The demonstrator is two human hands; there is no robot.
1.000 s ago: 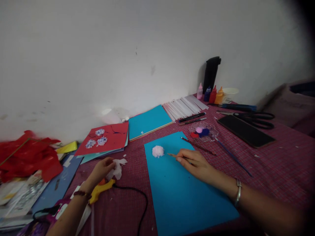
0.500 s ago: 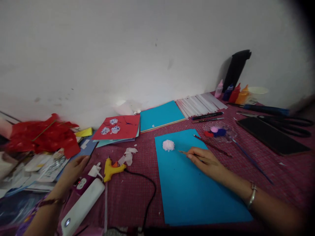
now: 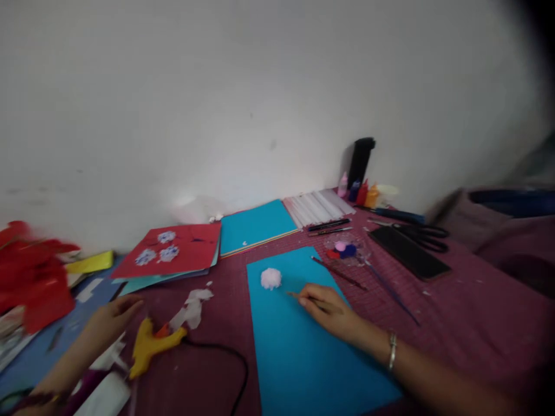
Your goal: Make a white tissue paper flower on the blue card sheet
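Observation:
My right hand pinches a thin pale wooden stick, its tip pointing left over a large blue sheet. Just left of that tip, a fluffy whitish-pink pom-pom-like piece lies on the sheet, apart from the stick. At the left, my left hand is raised, slightly blurred, with its fingers stretched out; nothing shows in it. Beside it on the table is a yellow glue gun with a black cord. Scraps of thin white paper lie behind the glue gun.
A red card with white-and-blue flowers tops some sheets. Behind are a blue stack and white glue sticks. To the right are paint blobs, brushes, a black phone, scissors and paint bottles. Red plastic lies left.
The view has turned to the right, so the things appear farther left. The stick is still in my right hand, near the fluffy piece. My left hand stays near the glue gun.

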